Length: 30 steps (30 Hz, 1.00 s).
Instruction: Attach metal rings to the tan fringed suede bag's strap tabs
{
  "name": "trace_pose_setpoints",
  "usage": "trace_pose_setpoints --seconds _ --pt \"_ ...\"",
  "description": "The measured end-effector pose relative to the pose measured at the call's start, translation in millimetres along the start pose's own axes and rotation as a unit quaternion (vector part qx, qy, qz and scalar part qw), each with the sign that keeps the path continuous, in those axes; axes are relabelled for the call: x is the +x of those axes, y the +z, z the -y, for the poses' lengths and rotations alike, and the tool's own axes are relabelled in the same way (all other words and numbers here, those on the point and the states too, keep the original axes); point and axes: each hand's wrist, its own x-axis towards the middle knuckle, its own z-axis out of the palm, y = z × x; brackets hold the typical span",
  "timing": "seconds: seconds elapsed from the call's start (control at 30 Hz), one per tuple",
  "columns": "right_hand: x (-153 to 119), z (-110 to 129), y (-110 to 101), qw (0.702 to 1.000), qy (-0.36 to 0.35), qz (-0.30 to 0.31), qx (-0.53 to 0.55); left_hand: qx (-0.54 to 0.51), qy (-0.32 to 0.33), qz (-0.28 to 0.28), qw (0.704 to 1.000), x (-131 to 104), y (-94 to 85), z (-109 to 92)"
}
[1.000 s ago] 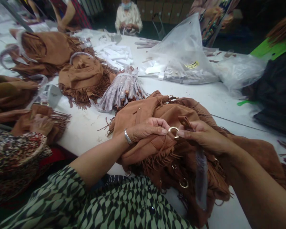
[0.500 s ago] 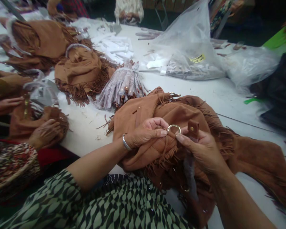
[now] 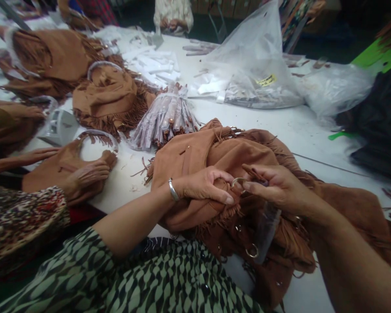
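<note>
A brown suede fringed bag [image 3: 215,156] lies bunched on the white table [image 3: 299,130] in front of me. My left hand [image 3: 205,186], with a silver bracelet at the wrist, grips a fold of the bag beside a gold metal ring [image 3: 236,181]. My right hand [image 3: 273,187] pinches the ring and a brown strap end, and a clear plastic strip [image 3: 265,230] hangs down from it. A second gold ring [image 3: 251,251] dangles lower on the bag.
A co-worker's hands [image 3: 84,176] press another brown bag at the left. More fringed bags [image 3: 107,98] and a bundle of wrapped straps [image 3: 166,117] lie behind. Clear plastic bags [image 3: 250,69] sit at the back, dark fabric [image 3: 381,126] at the right. Another person sits at the far end.
The ring has sunk between my fingers and the strap end has dropped lower. My left thumb has slid over the fold. The co-worker's hands have shifted onto a flattened bag.
</note>
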Motion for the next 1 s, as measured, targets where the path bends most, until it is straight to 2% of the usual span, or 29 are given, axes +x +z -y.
trace_pose_setpoints --seconds 0.07,0.13,0.2,0.3,0.4,0.5,0.57,0.63,0.7,0.73,0.8,0.9,0.93,1.0 --pt "8.5 7.5 -14.3 0.996 -0.013 0.063 -0.06 0.004 -0.006 0.008 1.0 1.2 -0.3 0.2" --pt "13.9 11.0 -19.0 0.996 -0.012 0.064 -0.059 -0.002 0.001 -0.017 1.0 1.1 1.0 1.4" --pt "13.8 7.6 -13.7 1.0 0.01 0.014 0.008 -0.024 0.018 -0.069 0.997 -0.5 3.2 3.8" --pt "5.2 -6.3 7.6 0.987 0.067 -0.061 0.134 -0.053 0.034 -0.146 0.987 -4.1 7.0 8.4" --pt "-5.1 -16.9 32.4 0.97 0.08 -0.115 0.197 -0.027 0.038 -0.173 0.984 -5.5 11.0 11.9" --pt "-11.2 -18.3 44.9 0.962 0.05 -0.207 0.17 0.012 0.046 -0.213 0.976 -4.7 15.1 14.0" --pt "-12.8 -17.1 41.1 0.973 0.019 -0.218 0.071 0.027 0.04 -0.229 0.972 -4.0 16.6 14.8" --pt "-12.1 -14.7 28.9 0.987 -0.028 -0.148 -0.048 0.041 0.031 -0.204 0.978 -3.5 16.6 14.7" --pt "-8.4 -8.9 13.3 0.986 -0.075 -0.032 -0.148 0.05 0.026 -0.143 0.988 -2.4 15.4 13.3" --pt "-5.0 -4.2 6.1 0.976 -0.091 0.022 -0.198 0.048 0.025 -0.104 0.993 -1.6 14.7 12.0" --pt "4.5 9.1 -4.8 0.936 -0.113 0.107 -0.316 0.035 0.015 -0.03 0.999 0.2 13.0 8.8" --pt "21.3 32.9 -13.6 0.866 -0.162 0.174 -0.439 -0.012 -0.01 0.033 0.999 1.4 9.2 3.0" --pt "25.9 39.4 -15.4 0.858 -0.18 0.185 -0.445 -0.037 -0.017 0.039 0.998 1.1 7.5 1.4" --pt "31.7 47.3 -18.7 0.865 -0.201 0.197 -0.416 -0.088 -0.02 0.043 0.995 -0.4 3.4 -0.3"
